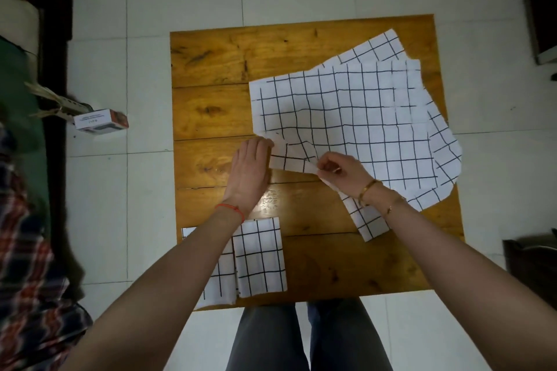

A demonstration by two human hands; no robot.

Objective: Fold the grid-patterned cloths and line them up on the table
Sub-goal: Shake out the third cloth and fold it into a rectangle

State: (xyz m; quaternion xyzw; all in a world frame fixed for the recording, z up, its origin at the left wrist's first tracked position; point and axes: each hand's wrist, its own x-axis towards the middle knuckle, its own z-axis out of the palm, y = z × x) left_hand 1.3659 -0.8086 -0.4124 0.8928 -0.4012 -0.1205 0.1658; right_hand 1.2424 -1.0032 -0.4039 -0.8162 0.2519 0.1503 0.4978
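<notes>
Two folded cloths (259, 259) lie done at six o'clock; our right hand (339, 170) pinches the top cloth (346, 117), our left hand (251, 169) apparently flat, several unfolded remaining.

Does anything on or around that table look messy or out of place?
The unfolded grid cloths lie fanned askew, one corner overhanging the table at right. A small box lies on the floor at left. The two folded cloths look neat.

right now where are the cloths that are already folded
In the head view, the two folded cloths lie side by side at the near left edge of the wooden table, partly under the left forearm, nearer than the unfolded pile.
</notes>
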